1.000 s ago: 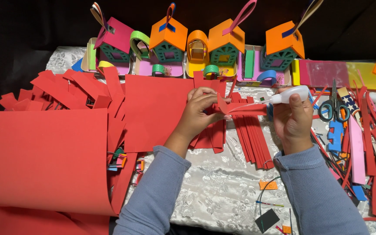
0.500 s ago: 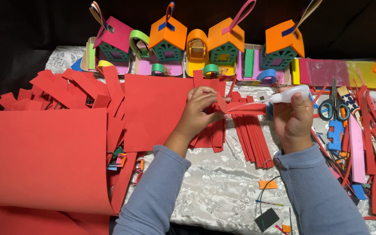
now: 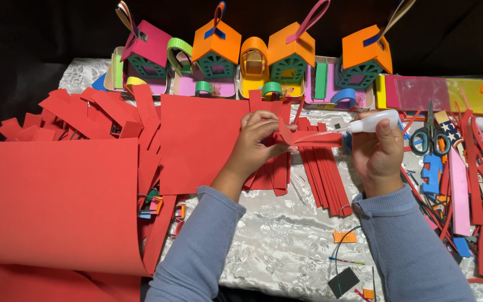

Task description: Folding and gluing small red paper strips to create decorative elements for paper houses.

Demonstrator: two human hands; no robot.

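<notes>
Red paper strip (image 3: 314,138) sits pinched in my left hand (image 3: 255,146). My right hand (image 3: 378,154) grips a white glue bottle (image 3: 371,121), nozzle touching the strip.

Light: bright, even, from above and in front. Work surface well lit; background beyond the far edge falls to near black. Shadows soft and short, under the red sheet (image 3: 57,201) curl and beneath the sleeves. Mild sheen on the cloth (image 3: 286,235), no hard glare. Focus sharp across centre. Slight wide-angle stretch at the corners. No motion blur visible on the hands.
</notes>
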